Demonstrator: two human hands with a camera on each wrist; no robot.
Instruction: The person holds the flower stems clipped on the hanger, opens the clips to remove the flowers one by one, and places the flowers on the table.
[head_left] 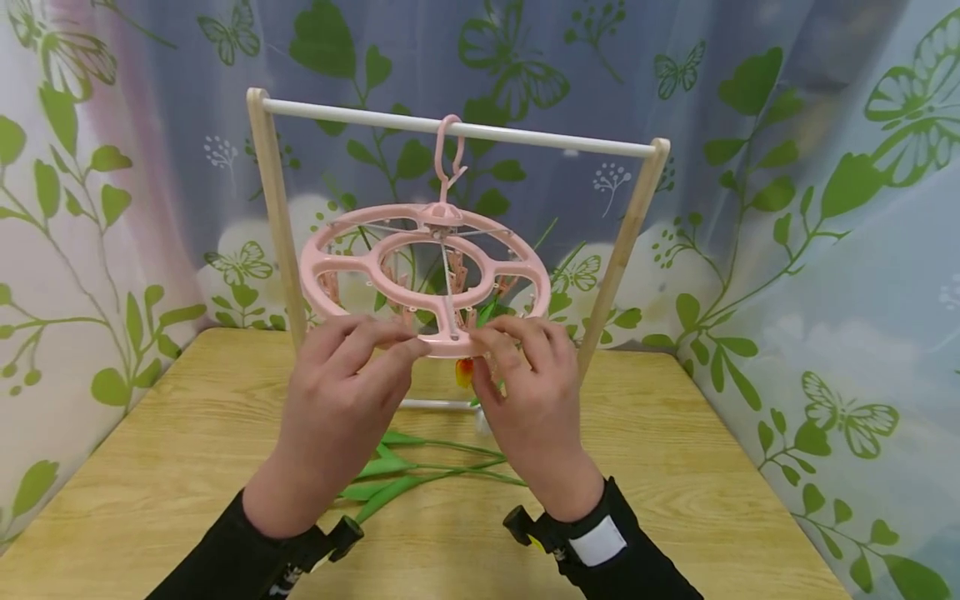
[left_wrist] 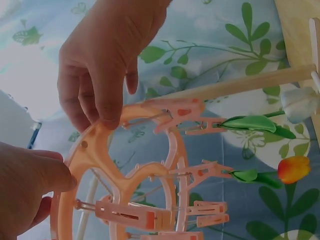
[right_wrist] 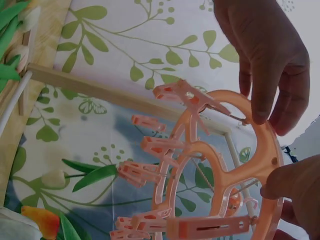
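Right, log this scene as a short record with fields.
Left hand: pinches the near rim of the pink hanger
Right hand: pinches the same rim, further right
Hanger position: hooked over the white rod
Pink pegs: under the hanger; one holds an orange tulip, another a white tulip
Wooden table: green stems and leaves lying on it
Backdrop: leaf-patterned curtain

Two hands [head_left: 536,392], one hanger [head_left: 435,300], one rack [head_left: 525,136], six-plus clips [left_wrist: 133,215], four-plus tulips [left_wrist: 294,170].

Butterfly-patterned curtains [head_left: 585,75] hang behind a wooden table [head_left: 660,475].
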